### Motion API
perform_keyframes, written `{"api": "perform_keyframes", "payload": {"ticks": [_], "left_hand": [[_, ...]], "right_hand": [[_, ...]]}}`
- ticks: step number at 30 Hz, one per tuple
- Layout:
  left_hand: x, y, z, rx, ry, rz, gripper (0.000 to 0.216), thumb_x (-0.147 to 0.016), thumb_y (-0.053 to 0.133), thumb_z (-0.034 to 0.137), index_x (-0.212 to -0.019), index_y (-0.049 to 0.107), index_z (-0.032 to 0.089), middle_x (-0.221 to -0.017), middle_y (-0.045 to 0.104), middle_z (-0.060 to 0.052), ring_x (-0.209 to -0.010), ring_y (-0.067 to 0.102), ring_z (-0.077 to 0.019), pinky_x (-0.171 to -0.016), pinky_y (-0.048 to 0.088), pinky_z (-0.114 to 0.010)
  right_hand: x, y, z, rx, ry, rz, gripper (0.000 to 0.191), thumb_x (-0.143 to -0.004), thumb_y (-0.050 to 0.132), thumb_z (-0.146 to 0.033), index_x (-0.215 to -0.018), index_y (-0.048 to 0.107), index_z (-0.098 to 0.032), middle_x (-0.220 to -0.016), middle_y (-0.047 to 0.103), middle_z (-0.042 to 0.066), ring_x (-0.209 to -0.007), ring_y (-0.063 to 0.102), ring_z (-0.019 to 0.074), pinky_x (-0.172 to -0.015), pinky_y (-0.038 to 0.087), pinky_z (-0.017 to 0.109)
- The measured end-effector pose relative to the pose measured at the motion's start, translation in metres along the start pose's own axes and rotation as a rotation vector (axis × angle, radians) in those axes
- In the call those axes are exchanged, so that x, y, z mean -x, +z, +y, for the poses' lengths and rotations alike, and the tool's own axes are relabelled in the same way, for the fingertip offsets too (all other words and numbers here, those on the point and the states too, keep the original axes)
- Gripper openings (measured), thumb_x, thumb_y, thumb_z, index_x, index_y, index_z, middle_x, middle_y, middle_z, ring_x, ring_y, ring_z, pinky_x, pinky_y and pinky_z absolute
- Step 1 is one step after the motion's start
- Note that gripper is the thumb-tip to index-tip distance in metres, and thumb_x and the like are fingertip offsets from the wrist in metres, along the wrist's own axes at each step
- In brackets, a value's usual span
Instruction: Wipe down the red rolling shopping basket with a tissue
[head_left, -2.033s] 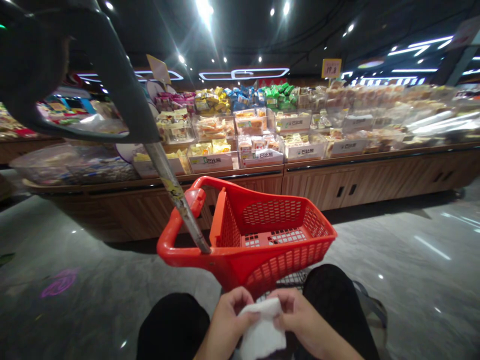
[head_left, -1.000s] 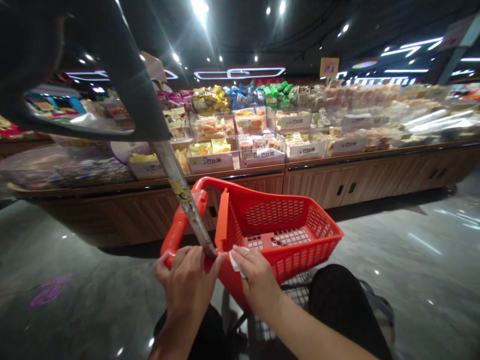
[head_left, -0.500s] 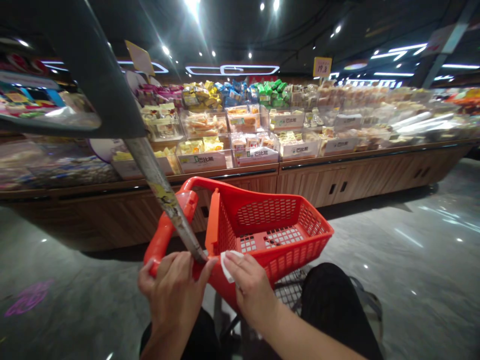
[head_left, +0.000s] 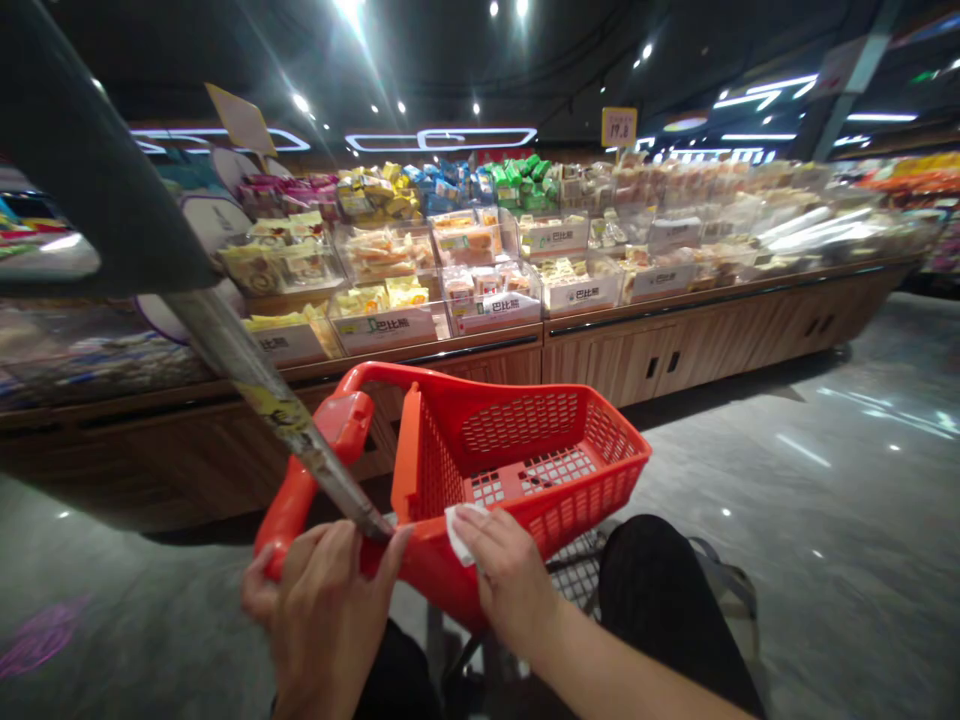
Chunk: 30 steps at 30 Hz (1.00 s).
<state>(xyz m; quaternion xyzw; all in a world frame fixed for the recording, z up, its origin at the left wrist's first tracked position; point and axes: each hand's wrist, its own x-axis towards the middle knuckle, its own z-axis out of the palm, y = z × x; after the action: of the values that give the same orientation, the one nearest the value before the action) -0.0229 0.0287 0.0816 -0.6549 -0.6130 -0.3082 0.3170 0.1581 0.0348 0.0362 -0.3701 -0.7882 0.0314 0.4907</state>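
Observation:
A red plastic shopping cart (head_left: 555, 530) stands before me, its basket showing a bare grid floor. My left hand (head_left: 326, 600) is closed over the near end of the cart's handle (head_left: 289, 510), thumb stretched toward the basket side. In my right hand (head_left: 510, 575) is a white wipe (head_left: 459, 535), pinched under the fingers and pressed against the cart's near top rim. Whether it is paper or cloth I cannot tell. A scuffed metal pole (head_left: 277, 410) with a dark grey top slants down from the upper left to the cart beside my left thumb.
Beyond the cart runs a wooden display counter (head_left: 615, 355) with clear bins of packaged baked goods (head_left: 480, 285) and colourful wrapped packets (head_left: 525, 180). A price sign (head_left: 619, 127) rises above them. My dark-clothed knee (head_left: 660, 590) is right of the cart, on a shiny grey floor (head_left: 840, 520).
The view has shifted, so the cart, pole and counter sit slightly further left. My right hand and the wipe have slid a little forward along the rim relative to the cart. Both grips are unchanged.

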Motion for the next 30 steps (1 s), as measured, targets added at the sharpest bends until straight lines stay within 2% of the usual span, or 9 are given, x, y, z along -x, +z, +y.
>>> {"api": "perform_keyframes", "payload": {"ticks": [3,5,9,11,15,17,22,28,30], "left_hand": [[0.001,0.002,-0.003,-0.025,-0.003,-0.026,0.029,-0.083,0.049,0.049,-0.075,0.054,0.022,-0.073,0.063,-0.003,-0.086,0.06,-0.0247,-0.102,0.026,-0.05],[0.002,0.002,-0.004,-0.029,-0.002,-0.01,0.03,-0.083,0.048,0.05,-0.075,0.054,0.022,-0.072,0.062,-0.003,-0.086,0.06,-0.025,-0.102,0.027,-0.051],[0.001,0.001,-0.002,-0.034,-0.005,0.02,0.032,-0.084,0.046,0.051,-0.072,0.053,0.023,-0.069,0.061,-0.003,-0.085,0.06,-0.0253,-0.102,0.026,-0.051],[0.001,0.0,-0.002,-0.036,-0.012,-0.003,0.031,-0.084,0.047,0.051,-0.074,0.054,0.023,-0.072,0.063,-0.003,-0.087,0.059,-0.0252,-0.103,0.025,-0.051],[0.001,0.0,-0.005,-0.044,0.005,-0.048,0.028,-0.083,0.05,0.05,-0.08,0.055,0.024,-0.079,0.066,-0.004,-0.088,0.06,-0.0245,-0.103,0.024,-0.051],[0.002,-0.001,-0.007,-0.06,0.017,-0.054,0.026,-0.082,0.051,0.049,-0.08,0.055,0.023,-0.08,0.066,-0.004,-0.087,0.06,-0.0248,-0.102,0.025,-0.051],[0.0,-0.006,-0.005,-0.081,0.011,-0.024,0.025,-0.083,0.049,0.047,-0.076,0.052,0.023,-0.076,0.065,-0.005,-0.086,0.06,-0.0253,-0.099,0.029,-0.051],[-0.005,-0.006,-0.001,-0.052,-0.002,-0.027,0.026,-0.085,0.049,0.047,-0.075,0.055,0.023,-0.073,0.064,-0.005,-0.085,0.06,-0.0254,-0.1,0.028,-0.054],[-0.003,-0.005,-0.005,-0.04,-0.025,-0.008,0.026,-0.084,0.051,0.046,-0.08,0.058,0.022,-0.075,0.065,-0.006,-0.085,0.06,-0.0266,-0.099,0.028,-0.055]], "right_hand": [[0.014,-0.007,0.02,0.069,0.111,0.067,0.053,-0.074,0.037,0.004,-0.119,0.062,-0.012,-0.112,0.067,0.012,-0.107,0.06,0.0219,-0.094,0.05,0.04],[0.016,-0.006,0.021,0.072,0.14,0.077,0.055,-0.072,0.038,0.004,-0.119,0.062,-0.012,-0.113,0.067,0.012,-0.108,0.06,0.0224,-0.094,0.05,0.041],[0.013,-0.001,0.008,-0.003,0.042,0.019,0.058,-0.073,0.04,0.003,-0.126,0.056,-0.013,-0.121,0.063,0.011,-0.113,0.057,0.0214,-0.098,0.048,0.04],[0.014,-0.004,0.012,-0.019,0.024,0.0,0.058,-0.074,0.039,0.004,-0.126,0.056,-0.013,-0.121,0.063,0.011,-0.114,0.057,0.0206,-0.098,0.048,0.039],[0.023,-0.014,0.034,0.068,0.15,0.059,0.057,-0.071,0.039,0.005,-0.12,0.062,-0.014,-0.115,0.067,0.012,-0.106,0.061,0.0218,-0.092,0.052,0.042],[0.025,-0.013,0.036,0.091,0.179,0.072,0.056,-0.071,0.039,0.005,-0.118,0.063,-0.013,-0.114,0.067,0.013,-0.106,0.061,0.0225,-0.092,0.052,0.042],[0.021,-0.004,0.022,0.033,0.068,-0.004,0.058,-0.073,0.04,0.004,-0.126,0.056,-0.013,-0.123,0.063,0.011,-0.115,0.056,0.0212,-0.099,0.048,0.04],[0.036,-0.024,0.061,0.154,0.198,0.067,0.053,-0.072,0.04,0.005,-0.117,0.063,-0.012,-0.115,0.066,0.013,-0.108,0.06,0.024,-0.093,0.051,0.045],[0.039,-0.026,0.066,0.176,0.22,0.078,0.054,-0.071,0.041,0.005,-0.117,0.063,-0.012,-0.115,0.066,0.014,-0.108,0.06,0.0241,-0.092,0.052,0.045]]}}
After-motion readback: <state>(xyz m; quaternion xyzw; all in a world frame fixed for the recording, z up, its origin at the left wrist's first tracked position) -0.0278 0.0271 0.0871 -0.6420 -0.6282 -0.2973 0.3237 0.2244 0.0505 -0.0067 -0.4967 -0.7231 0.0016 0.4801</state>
